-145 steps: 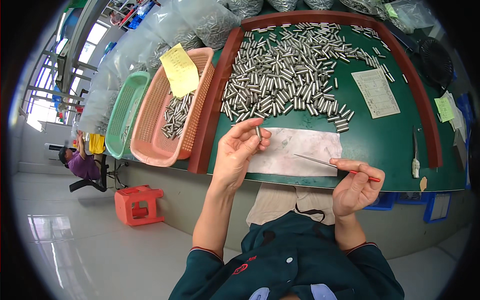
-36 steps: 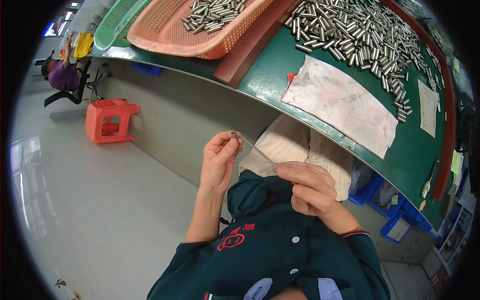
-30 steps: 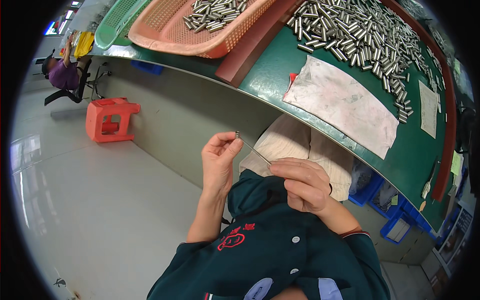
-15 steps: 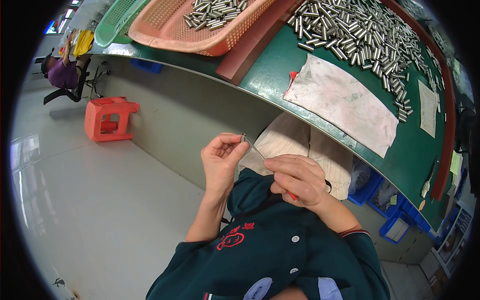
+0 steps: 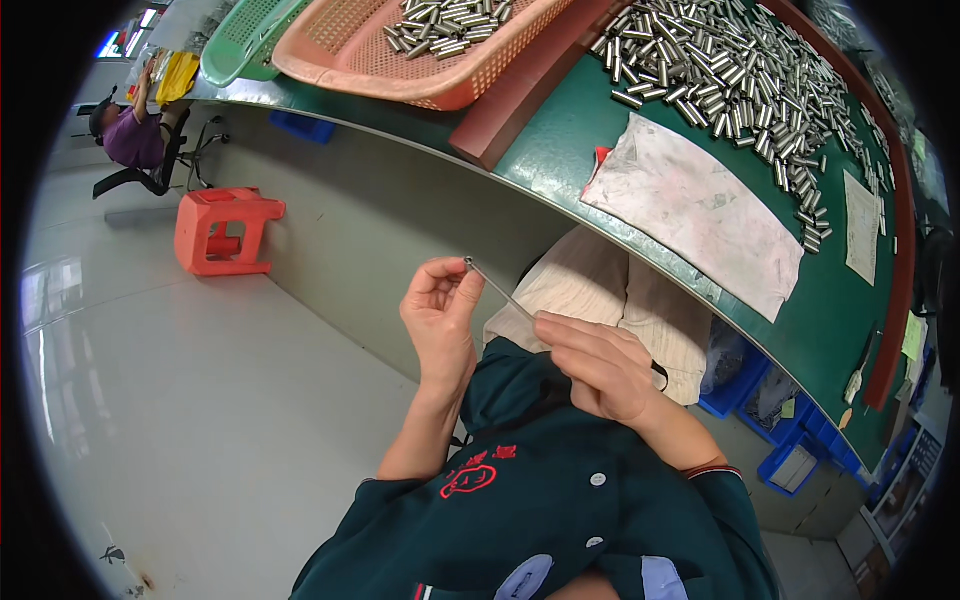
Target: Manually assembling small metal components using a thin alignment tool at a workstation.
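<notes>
Pinched in the fingertips of my left hand (image 5: 438,310) is a small metal cylinder (image 5: 468,262), mostly covered by the thumb and forefinger. My right hand (image 5: 602,366) is closed on a thin metal rod-shaped tool (image 5: 505,295), its fingers fairly straight and pressed together over it. The far tip of the tool meets the end of the cylinder; whether it sits inside cannot be made out. The tool's other end is hidden in my right palm. Both hands are over my lap, in front of the table edge.
On the green table (image 5: 545,150) lie a heap of metal cylinders (image 5: 740,85) and a stained white cloth (image 5: 695,215). A pink basket (image 5: 350,75) and a green basket (image 5: 232,55) stand left of a brown wooden bar (image 5: 510,110). A red stool (image 5: 225,232) and a seated person (image 5: 135,138) are farther left.
My left hand and the cylinder have shifted slightly left and up. The right fingers have straightened and the hand has turned, hiding the red end that showed beneath it. The view has moved a little.
</notes>
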